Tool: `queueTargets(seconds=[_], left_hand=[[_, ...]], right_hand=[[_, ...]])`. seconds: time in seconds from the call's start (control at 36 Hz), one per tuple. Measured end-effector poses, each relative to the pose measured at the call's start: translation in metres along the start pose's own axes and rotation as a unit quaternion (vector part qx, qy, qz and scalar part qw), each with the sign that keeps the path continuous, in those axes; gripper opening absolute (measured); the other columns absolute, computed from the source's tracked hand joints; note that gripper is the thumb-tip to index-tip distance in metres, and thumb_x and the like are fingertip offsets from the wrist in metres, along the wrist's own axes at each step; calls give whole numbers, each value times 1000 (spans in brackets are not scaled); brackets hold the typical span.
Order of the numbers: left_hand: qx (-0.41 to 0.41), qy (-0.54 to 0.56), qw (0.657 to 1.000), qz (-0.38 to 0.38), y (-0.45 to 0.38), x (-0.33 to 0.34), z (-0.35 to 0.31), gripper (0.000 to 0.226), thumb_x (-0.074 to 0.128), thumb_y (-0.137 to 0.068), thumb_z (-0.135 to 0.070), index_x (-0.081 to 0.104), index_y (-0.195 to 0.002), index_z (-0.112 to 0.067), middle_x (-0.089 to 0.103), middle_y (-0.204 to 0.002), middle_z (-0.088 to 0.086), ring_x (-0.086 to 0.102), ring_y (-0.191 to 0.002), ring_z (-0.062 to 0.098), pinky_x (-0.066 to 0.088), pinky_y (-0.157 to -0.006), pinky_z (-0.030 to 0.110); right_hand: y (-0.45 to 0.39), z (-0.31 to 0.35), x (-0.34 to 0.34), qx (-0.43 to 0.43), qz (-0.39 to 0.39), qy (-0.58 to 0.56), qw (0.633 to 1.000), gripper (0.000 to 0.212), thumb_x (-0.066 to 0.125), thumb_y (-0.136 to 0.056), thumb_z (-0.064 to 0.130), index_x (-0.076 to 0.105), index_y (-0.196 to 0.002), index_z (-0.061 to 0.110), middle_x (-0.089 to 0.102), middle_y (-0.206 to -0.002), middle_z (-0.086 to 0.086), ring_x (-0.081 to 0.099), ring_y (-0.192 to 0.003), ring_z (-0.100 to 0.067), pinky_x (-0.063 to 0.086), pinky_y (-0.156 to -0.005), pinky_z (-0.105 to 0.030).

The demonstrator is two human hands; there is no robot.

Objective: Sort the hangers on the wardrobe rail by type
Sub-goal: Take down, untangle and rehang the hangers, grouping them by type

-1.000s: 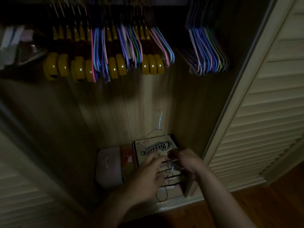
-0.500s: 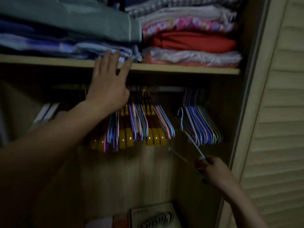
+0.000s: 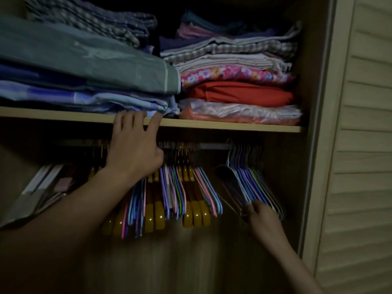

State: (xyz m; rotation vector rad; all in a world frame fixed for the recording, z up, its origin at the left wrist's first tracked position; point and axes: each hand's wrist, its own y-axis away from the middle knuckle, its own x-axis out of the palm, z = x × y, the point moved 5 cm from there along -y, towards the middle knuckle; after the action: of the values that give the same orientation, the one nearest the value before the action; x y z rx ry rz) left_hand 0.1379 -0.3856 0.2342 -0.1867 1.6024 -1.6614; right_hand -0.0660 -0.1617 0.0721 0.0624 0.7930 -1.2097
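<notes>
A metal rail [image 3: 214,146] runs under a wooden shelf. In the middle hangs a mixed bunch: chunky yellow wooden hangers [image 3: 196,213] interleaved with thin coloured hangers [image 3: 169,192]. Further right hangs a separate group of thin coloured hangers [image 3: 257,183]. My right hand [image 3: 261,215] is closed on the lower end of a thin hanger [image 3: 230,183], blurred, at the left side of that right group; its hook reaches up to the rail. My left hand [image 3: 135,145] rests on the shelf edge [image 3: 233,126], fingers spread, holding nothing, and covers part of the mixed bunch.
Folded linens and clothes [image 3: 237,94] are stacked on the shelf above. A louvred wardrobe door [image 3: 364,166] stands at the right. Flat grey and white items [image 3: 40,187] hang at the far left of the rail. The wardrobe is dim.
Both hands left the box on the wardrobe floor. My left hand went up to the shelf edge. My right hand raised a thin hanger to the right-hand group on the rail.
</notes>
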Motion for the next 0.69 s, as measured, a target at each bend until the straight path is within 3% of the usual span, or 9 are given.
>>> queueTargets(seconds=[0.08, 0.19, 0.28, 0.36, 0.42, 0.47, 0.58, 0.69], left_hand=[[1, -3, 1000, 8, -1, 2, 1, 83, 55, -69, -42, 38, -144, -13, 47, -129, 24, 42, -119, 43, 27, -110, 54], [9, -17, 999, 26, -2, 5, 5, 89, 64, -67, -44, 34, -146, -16, 45, -133, 23, 40, -123, 42, 27, -111, 54], [16, -23, 999, 38, -2, 6, 7, 91, 65, -68, -45, 31, -147, -18, 42, -137, 22, 37, -126, 42, 24, -112, 54], [21, -22, 999, 39, -2, 6, 8, 92, 65, -68, -45, 29, -148, -18, 41, -138, 23, 36, -127, 43, 23, -112, 54], [22, -23, 999, 37, -2, 7, 7, 92, 66, -69, -45, 29, -149, -19, 42, -135, 23, 36, -126, 42, 22, -112, 54], [19, -22, 999, 35, -2, 6, 6, 93, 66, -68, -46, 29, -149, -19, 42, -134, 23, 36, -126, 43, 22, -113, 55], [12, -22, 999, 38, -3, 6, 4, 94, 67, -68, -47, 28, -149, -19, 41, -137, 24, 36, -128, 43, 20, -114, 54], [14, -17, 999, 37, -2, 5, 5, 93, 67, -69, -47, 29, -149, -18, 41, -136, 24, 36, -129, 44, 20, -114, 55]], right_hand=[[-29, 18, 3, -24, -31, 38, 998, 28, 39, -106, 28, 57, -86, 19, 60, -77, -3, 57, -67, -15, 36, -53, -30], [-52, 26, 14, -28, -34, 96, 994, 29, 43, -103, 24, 56, -78, 16, 62, -75, -7, 59, -67, -23, 44, -57, -34], [-55, 24, 20, -37, -25, 170, 984, 25, 47, -98, 18, 51, -73, 19, 64, -79, -5, 58, -67, -20, 43, -60, -30], [-53, 24, 17, -45, -43, 234, 970, 6, 50, -97, 17, 54, -101, 18, 67, -95, -6, 53, -70, -16, 43, -61, -30], [-52, 23, 15, -62, -68, 290, 953, 34, 51, -97, 13, 44, -130, 17, 64, -93, -3, 51, -67, -14, 41, -57, -30], [-50, 24, 15, -88, -70, 338, 935, 54, 49, -96, 8, 32, -145, 19, 56, -82, 2, 50, -62, -12, 41, -52, -28], [-50, 22, 17, -129, -39, 431, 892, 50, 45, -99, 11, 36, -147, 20, 57, -84, 0, 57, -68, -17, 46, -56, -30], [-54, 17, 8, -124, -38, 446, 886, 42, 51, -98, 17, 44, -140, 20, 63, -91, -1, 64, -75, -16, 54, -62, -29]])
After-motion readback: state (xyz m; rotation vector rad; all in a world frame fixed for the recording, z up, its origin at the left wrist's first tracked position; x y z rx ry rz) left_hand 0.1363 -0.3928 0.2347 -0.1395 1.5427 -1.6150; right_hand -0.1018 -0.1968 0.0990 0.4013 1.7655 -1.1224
